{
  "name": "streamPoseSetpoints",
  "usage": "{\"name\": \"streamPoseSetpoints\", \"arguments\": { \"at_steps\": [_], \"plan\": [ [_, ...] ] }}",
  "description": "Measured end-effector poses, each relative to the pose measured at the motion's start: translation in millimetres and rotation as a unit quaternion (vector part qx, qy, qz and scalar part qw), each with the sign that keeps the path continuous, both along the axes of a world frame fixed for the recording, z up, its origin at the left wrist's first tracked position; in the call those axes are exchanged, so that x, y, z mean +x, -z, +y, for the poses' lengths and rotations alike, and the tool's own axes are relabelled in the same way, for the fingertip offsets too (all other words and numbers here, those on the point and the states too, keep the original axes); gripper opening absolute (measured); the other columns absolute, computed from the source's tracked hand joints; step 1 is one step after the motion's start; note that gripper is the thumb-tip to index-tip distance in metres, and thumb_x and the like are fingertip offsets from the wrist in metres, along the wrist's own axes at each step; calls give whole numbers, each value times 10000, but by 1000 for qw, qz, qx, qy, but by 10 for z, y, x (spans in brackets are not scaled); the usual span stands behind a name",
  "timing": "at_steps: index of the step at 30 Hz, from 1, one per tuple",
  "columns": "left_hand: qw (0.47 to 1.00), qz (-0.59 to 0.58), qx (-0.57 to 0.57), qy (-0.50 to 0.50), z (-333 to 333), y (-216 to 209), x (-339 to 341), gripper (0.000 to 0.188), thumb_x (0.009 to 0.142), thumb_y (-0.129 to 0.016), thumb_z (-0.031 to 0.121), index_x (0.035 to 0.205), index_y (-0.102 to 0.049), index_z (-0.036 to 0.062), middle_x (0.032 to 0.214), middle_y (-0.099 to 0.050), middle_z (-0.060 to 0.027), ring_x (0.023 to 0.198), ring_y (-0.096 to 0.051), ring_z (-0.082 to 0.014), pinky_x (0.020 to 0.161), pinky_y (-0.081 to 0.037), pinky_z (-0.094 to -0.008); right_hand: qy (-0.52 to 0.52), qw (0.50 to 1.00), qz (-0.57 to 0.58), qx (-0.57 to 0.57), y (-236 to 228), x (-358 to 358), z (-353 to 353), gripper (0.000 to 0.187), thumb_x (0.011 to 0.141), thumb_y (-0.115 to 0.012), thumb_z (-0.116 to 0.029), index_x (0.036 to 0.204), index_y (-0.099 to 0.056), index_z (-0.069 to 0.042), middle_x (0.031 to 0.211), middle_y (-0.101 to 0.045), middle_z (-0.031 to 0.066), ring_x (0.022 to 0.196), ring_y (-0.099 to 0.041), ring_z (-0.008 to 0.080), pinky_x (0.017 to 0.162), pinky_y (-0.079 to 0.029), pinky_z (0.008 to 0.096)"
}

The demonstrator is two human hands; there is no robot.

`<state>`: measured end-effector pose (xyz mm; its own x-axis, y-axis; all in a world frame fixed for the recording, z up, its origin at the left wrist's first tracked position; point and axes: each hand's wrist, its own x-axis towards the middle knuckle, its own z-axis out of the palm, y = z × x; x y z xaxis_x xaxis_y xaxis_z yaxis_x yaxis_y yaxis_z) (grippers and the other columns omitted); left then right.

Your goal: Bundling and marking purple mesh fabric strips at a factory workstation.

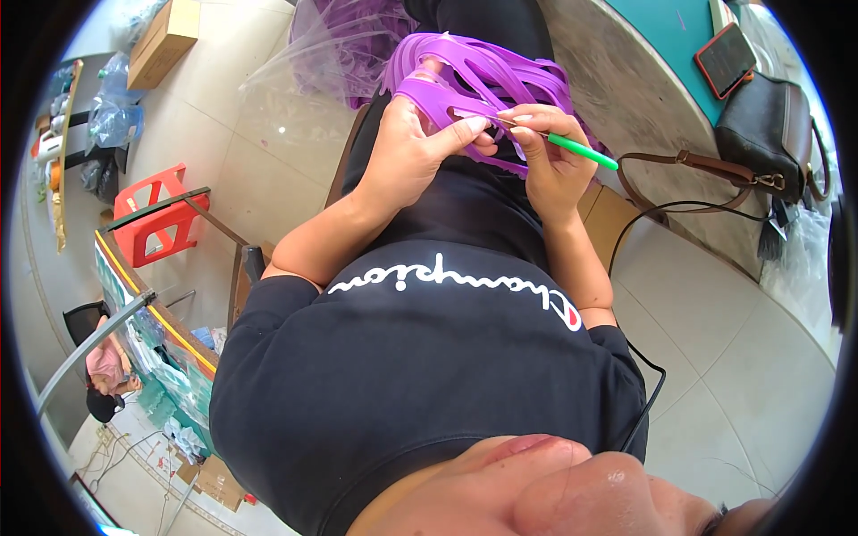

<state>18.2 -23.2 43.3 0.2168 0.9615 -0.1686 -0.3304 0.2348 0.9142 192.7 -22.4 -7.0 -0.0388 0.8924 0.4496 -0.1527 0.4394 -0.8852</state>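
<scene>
A bunch of purple, rubbery strips with long slots lies over my lap. My left hand is closed on one of these strips, with the thumb pressing its near edge. From the right, my right hand pinches a slim green-handled tool like a pen. Its thin metal shaft points left and meets the strip beside my left thumb. The exact shape of the tip is too small to tell. Beyond my left hand, more purple strips sit in a clear plastic bag.
A teal tabletop at the far right bears a phone and a black handbag with a brown strap. A black cable hangs along my right side. Leftward are a red stool, a cardboard box and a seated person.
</scene>
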Motion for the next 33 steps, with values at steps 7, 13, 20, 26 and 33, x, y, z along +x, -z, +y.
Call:
{"name": "streamPoseSetpoints", "arguments": {
  "at_steps": [7, 13, 20, 26, 33],
  "plan": [
    [1000, 21, 15, -4, -12, -7, -15, 568, 871, -630, 9, 1348, -328, -58, 890, -655, -104, 771, -673, -182, 700, -587, -324, 28, 979, -169, 108, -58, 66, 70, 108, 805, -697, 6, 887, -628, -8, 919, -643, 126, 825, -644, 216, 739, -507, 300],
    [999, 30, 16, 18, 4, -32, -59, 259, 845, -623, -29, 1079, -523, -72, 852, -608, -80, 730, -662, -184, 679, -573, -305, 12, 954, -291, 66, -89, 158, 150, 102, 761, -710, 12, 848, -660, -12, 919, -630, 92, 831, -614, 194, 746, -490, 303],
    [990, 124, 69, 19, 28, 93, -73, 546, 824, -667, 5, 1298, -400, -43, 840, -597, -46, 715, -595, -117, 670, -519, -252, -35, 978, -206, -3, -158, 160, 170, 72, 783, -713, -20, 816, -653, 3, 911, -629, 91, 839, -617, 187, 750, -486, 300],
    [976, 205, 70, 9, 5, 105, -36, 510, 808, -712, 81, 1251, -481, -21, 881, -640, -51, 763, -596, -99, 692, -491, -250, -15, 977, -211, 2, -168, 133, 88, 91, 764, -731, -16, 817, -658, -4, 887, -620, 82, 823, -612, 181, 729, -484, 290],
    [973, 218, 69, -10, 7, 205, -18, 552, 827, -703, 86, 1304, -449, -30, 882, -657, -59, 748, -597, -93, 666, -494, -252, 17, 950, -294, 104, -263, 165, 28, 108, 747, -738, 5, 831, -670, -1, 869, -636, 79, 739, -613, 165, 662, -490, 277]
  ]
}}
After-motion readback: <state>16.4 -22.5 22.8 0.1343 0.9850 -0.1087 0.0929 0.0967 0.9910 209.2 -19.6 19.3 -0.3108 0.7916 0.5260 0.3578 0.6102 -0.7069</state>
